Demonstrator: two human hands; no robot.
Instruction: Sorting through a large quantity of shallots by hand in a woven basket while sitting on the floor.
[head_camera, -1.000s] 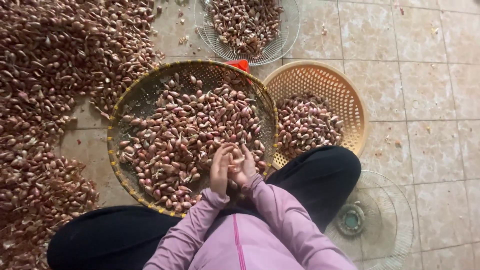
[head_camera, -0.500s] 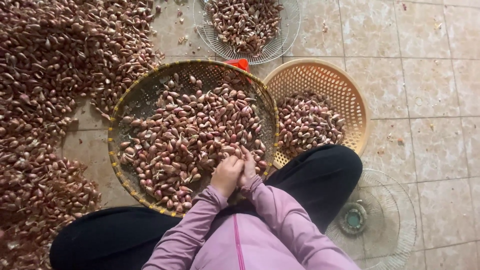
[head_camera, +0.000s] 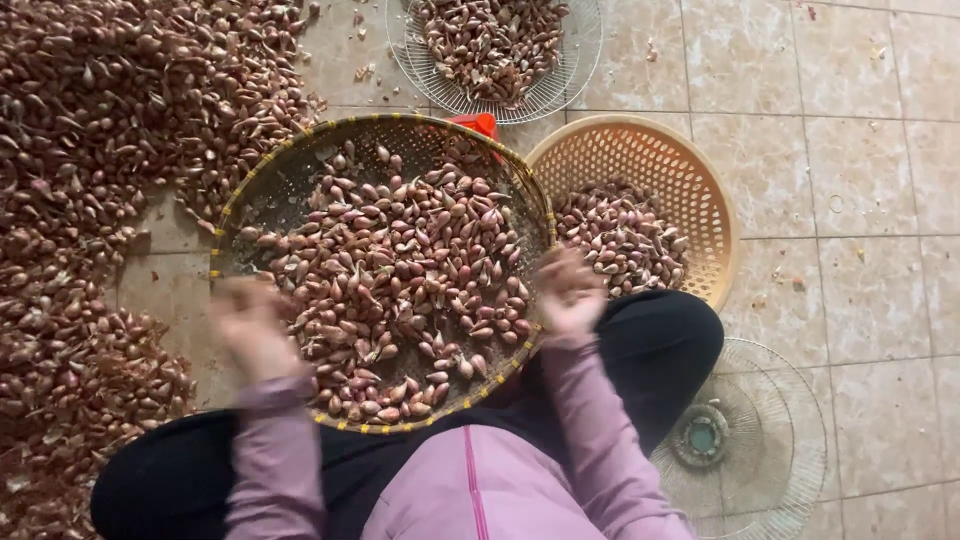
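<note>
Sitting between the two hands, the round woven tray (head_camera: 300, 180) of shallots (head_camera: 400, 280) is resting in front of the person's lap. The left hand (head_camera: 250, 325) is at its left rim and the right hand (head_camera: 568, 295) at its right rim, wide apart. Both are blurred, so I cannot tell if they are gripping the rim.

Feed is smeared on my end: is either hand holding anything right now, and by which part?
Cannot be told. Both the left hand and right hand are motion-blurred at opposite edges of the woven tray of shallots; no grip is visible.
</note>
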